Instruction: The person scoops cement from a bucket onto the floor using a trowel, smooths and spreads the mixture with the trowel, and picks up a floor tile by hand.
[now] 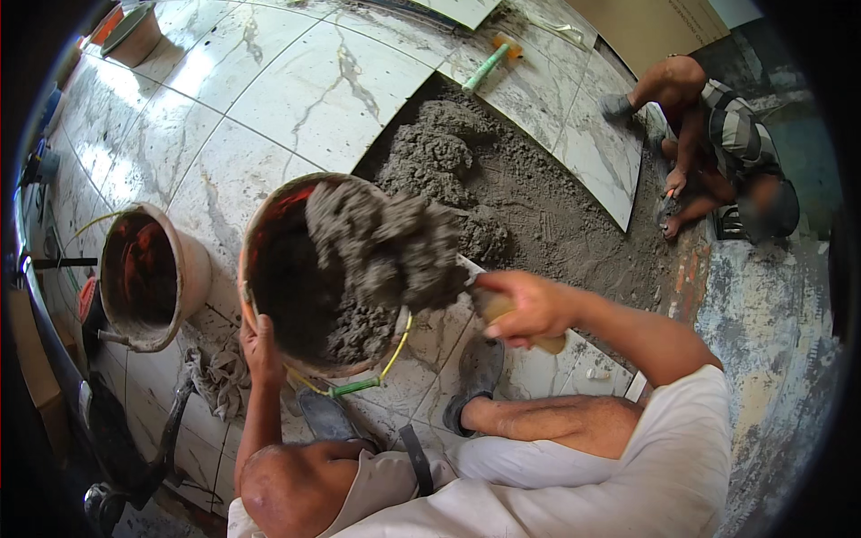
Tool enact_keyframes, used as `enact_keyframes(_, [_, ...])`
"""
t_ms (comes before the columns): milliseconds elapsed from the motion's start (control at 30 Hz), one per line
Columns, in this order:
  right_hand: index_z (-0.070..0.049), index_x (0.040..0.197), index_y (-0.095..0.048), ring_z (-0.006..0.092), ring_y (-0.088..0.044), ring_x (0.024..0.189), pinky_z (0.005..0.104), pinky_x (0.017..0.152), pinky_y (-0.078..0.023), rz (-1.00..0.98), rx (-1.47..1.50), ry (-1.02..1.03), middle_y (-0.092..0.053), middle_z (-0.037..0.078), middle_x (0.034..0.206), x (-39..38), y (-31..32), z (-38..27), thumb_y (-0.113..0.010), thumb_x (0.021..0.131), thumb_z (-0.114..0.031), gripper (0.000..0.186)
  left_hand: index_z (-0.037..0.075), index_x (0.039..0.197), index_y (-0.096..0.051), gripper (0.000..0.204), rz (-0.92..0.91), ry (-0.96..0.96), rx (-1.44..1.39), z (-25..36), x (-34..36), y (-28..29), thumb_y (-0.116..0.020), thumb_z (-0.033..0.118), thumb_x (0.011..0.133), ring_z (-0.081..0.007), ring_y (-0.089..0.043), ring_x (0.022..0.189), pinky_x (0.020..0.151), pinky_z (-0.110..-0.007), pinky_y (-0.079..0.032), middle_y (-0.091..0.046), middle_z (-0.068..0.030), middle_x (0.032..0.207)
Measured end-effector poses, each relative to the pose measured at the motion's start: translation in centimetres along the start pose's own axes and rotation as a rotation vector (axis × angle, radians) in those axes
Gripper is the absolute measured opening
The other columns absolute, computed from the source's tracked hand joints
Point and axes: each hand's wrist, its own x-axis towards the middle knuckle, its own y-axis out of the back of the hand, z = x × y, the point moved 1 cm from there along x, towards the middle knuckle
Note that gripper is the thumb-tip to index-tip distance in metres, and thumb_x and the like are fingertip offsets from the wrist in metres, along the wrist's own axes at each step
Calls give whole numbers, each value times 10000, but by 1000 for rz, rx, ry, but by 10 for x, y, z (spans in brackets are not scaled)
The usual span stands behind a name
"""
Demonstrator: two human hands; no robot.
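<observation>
Scooping mortar at the bucket, seated on marble-look tiles.

Right hand (529,309) wrapped tight round the wooden handle of a trowel (395,247), blade piled with grey mortar, held over the mouth of the orange bucket (269,215). Left hand (260,345) clamped on the bucket's near rim, tipping it. Second bucket (184,269) stands just to the left. Mortar bed (538,215) lies beyond; another person (717,152) crouches at its far edge.
</observation>
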Motion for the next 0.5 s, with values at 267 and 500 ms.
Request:
enact_keyframes(267, [-14,1168,-430,307,-627,681,433,605,-513,856,-843,119,-610,161,763,-26,136,92,-629,772,-213,486,26,1374,-342,518,15,-6,101,3,2,18,-503,266,945,-126,-513,1056,912,-273,-412,-526,-51,1184])
enact_keyframes(500, [-58,1045,-438,416,-619,821,502,726,-505,1026,-1086,-335,-623,221,908,27,184,153,-582,830,-207,299,-1,1254,-456,434,30,-16,160,17,-10,-14,-558,246,912,-80,-510,917,819,-221,-406,-546,-25,1077])
